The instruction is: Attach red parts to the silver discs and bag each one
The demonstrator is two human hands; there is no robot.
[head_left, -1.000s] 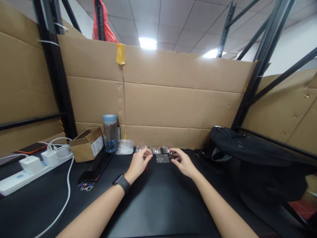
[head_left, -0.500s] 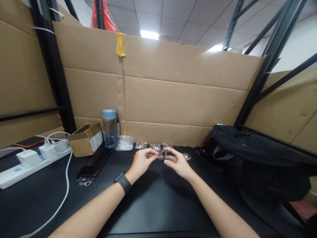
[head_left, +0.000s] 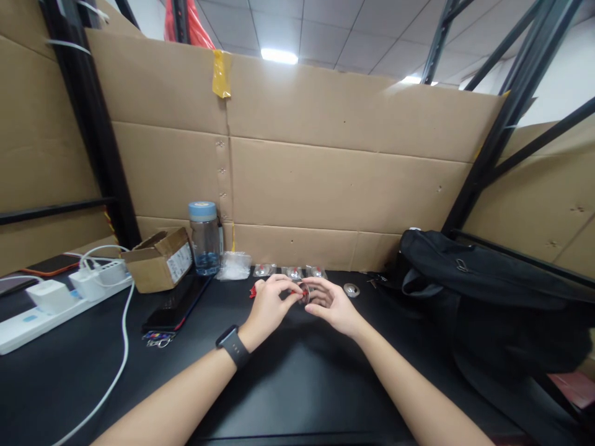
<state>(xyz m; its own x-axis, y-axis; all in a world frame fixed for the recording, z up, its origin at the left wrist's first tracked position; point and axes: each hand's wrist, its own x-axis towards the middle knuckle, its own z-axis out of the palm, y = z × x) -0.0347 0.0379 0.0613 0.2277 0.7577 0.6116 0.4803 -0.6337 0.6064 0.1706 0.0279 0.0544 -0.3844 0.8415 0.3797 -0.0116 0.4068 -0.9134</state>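
Note:
Over the black table, my left hand (head_left: 273,303) pinches a small red piece (head_left: 296,293) between thumb and fingers. My right hand (head_left: 332,305) faces it, its thumb and fingers curled round a thin round clear disc (head_left: 305,293) held on edge. The red piece meets the disc at its middle. Beyond the hands lie three small clear packets, one of them a packet with a red dot (head_left: 294,272). A round metallic ring (head_left: 351,290) rests to the right of my right hand. Another red item (head_left: 253,292) shows beside my left hand.
Along the left stand a white power strip (head_left: 28,323), an open cardboard box (head_left: 155,272), a dark phone-like slab (head_left: 174,305) and a bottle with a blue lid (head_left: 203,244). Clear plastic bags (head_left: 233,266) lie by the bottle. A black backpack (head_left: 483,279) fills the right.
Both hands have drawn slightly closer together, and the disc between them has turned to show more of its face. The camera view has shifted a little.

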